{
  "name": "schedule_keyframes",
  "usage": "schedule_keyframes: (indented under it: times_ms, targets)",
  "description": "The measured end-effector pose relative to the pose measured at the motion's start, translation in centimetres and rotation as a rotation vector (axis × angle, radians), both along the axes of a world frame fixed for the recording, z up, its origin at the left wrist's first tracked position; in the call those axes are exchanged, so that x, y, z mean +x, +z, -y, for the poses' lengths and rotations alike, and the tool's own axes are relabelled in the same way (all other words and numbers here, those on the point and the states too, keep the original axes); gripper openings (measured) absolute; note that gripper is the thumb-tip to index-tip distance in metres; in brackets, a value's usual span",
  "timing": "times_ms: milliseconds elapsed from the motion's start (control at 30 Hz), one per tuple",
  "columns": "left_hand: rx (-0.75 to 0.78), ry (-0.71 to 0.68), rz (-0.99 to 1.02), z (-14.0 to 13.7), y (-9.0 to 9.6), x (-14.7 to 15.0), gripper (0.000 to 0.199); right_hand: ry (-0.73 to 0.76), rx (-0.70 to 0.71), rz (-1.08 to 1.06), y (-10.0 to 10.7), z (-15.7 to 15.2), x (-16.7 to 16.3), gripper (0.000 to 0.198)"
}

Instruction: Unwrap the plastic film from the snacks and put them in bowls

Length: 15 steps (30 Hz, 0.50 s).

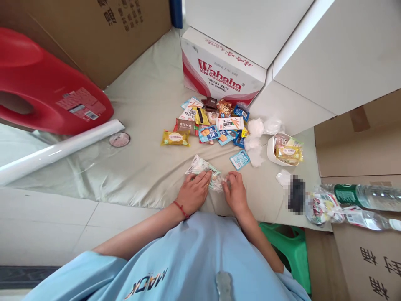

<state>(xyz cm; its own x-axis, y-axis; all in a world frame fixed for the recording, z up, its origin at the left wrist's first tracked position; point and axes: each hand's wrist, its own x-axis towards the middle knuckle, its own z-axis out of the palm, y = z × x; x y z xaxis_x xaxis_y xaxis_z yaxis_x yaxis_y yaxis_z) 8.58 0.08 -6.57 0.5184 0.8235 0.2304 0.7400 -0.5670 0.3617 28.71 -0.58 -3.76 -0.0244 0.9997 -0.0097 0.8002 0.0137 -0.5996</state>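
Note:
A crinkled plastic packet (200, 165), pale with green print and a clear end, lies on the cloth-covered surface in front of me. My left hand (194, 190) rests flat across the packet's near side, fingers stretched out, with a red string bracelet at the wrist. At the clear right end, my right hand (234, 190) has its fingers curled in and pinches the plastic edge. Just beyond lies a light blue snack packet (239, 159). Farther back is a pile of small snack packets, among them a yellow packet (176, 138) and a white packet (229, 123).
A white bowl (273, 155) holding snack packets stands to the right, beside crumpled clear plastic bags (255, 144). Behind the pile is a Wahaha carton (219, 71). A red jug (53, 88) and white roll (62, 150) lie left; bottles (376, 196) lie right.

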Motion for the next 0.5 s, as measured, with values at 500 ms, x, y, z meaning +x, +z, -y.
schedule_keyframes:
  times_ms: [500]
  targets:
    - [0.029,-0.103,0.146,-1.2,0.0,-3.2,0.025,-0.126,-0.405,-0.742,0.7,-6.5,-9.6,0.015]
